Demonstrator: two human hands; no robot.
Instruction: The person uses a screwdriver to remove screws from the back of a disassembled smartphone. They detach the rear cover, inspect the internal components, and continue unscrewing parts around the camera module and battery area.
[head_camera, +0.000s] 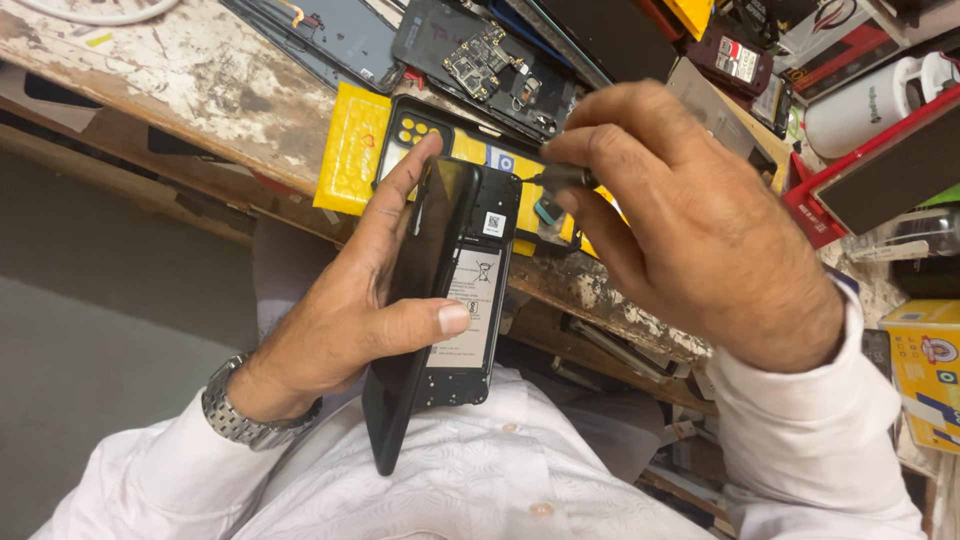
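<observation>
Worn and stained, the wooden surface (200, 70) holds many phone parts. Left hand (370, 300) is closed around an open phone (470, 290), just below the yellow case (355, 150). Right hand (690, 220) pinches a small dark tool (560, 178) at the phone's top corner. The back cover is already off; the battery is still inside.

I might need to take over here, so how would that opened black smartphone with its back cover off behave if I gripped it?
The opened black smartphone looks stiff and flat, since it stays straight in the left hand. Its glossy loose back panel probably slips. The exposed battery suggests it is fragile where the right hand works its dark tool.
</observation>
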